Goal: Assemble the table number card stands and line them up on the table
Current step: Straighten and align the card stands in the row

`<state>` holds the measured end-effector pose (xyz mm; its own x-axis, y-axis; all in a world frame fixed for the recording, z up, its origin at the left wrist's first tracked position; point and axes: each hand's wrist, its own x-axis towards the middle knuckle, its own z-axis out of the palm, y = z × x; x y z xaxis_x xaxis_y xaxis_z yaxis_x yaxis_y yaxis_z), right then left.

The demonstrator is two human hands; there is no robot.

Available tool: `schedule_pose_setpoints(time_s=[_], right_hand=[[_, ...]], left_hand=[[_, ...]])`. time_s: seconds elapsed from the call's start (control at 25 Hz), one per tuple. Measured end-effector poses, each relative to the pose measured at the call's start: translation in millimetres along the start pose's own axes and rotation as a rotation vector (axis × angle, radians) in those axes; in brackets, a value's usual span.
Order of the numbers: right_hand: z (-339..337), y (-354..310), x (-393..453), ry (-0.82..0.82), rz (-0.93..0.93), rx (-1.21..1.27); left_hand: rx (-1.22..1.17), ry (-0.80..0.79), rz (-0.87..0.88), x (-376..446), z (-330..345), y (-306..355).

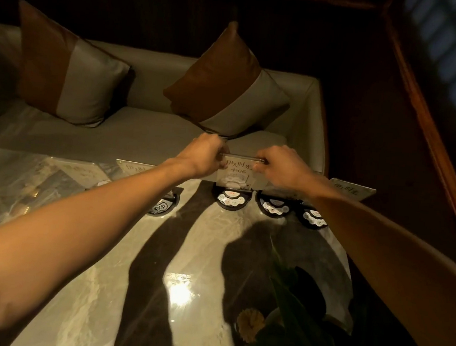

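A clear acrylic number card (237,171) printed "06" stands upright in a round black base (231,200) with white buttons, near the far edge of the marble table (101,286). My left hand (205,154) pinches the card's top left corner. The top right corner is gripped by my right hand (279,166). To the right stand two more round bases (273,207) (314,216), and a card (353,190) rises behind them. Left of my arm, another base (160,207) carries a card (135,167), partly hidden by my forearm.
Flat laminated sheets (75,169) lie at the table's far left. A potted plant with a yellow flower (252,325) stands at the near right. Beyond the table is a grey bench with two brown-and-grey cushions (73,71) (229,84). A wooden partition (431,141) runs along the right.
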<state>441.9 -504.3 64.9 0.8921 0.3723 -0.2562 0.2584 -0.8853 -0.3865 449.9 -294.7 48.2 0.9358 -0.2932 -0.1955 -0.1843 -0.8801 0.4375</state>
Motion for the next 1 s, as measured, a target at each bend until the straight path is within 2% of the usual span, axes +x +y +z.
schedule_pose_setpoints(time_s=[0.16,0.32,0.52,0.8,1.0], right_hand=[[-1.1,9.2,-0.5,-0.019,0.016,-0.067],[6.0,15.5,-3.8,-0.046,0.016,-0.026],[4.9,14.7,-2.7,0.001,-0.014,-0.053],[9.9,17.5,4.8,-0.019,0.049,0.038],[7.8,17.2,6.6,-0.022,0.035,-0.021]], left_hand=[[-0.011,0.002,0.009,3.6,5.8,8.6],[-0.024,0.004,0.015,4.9,10.9,9.7],[-0.021,0.027,0.013,4.5,12.6,4.3],[-0.064,-0.03,-0.01,12.7,10.8,2.5],[-0.078,-0.051,0.018,14.6,8.6,0.5]])
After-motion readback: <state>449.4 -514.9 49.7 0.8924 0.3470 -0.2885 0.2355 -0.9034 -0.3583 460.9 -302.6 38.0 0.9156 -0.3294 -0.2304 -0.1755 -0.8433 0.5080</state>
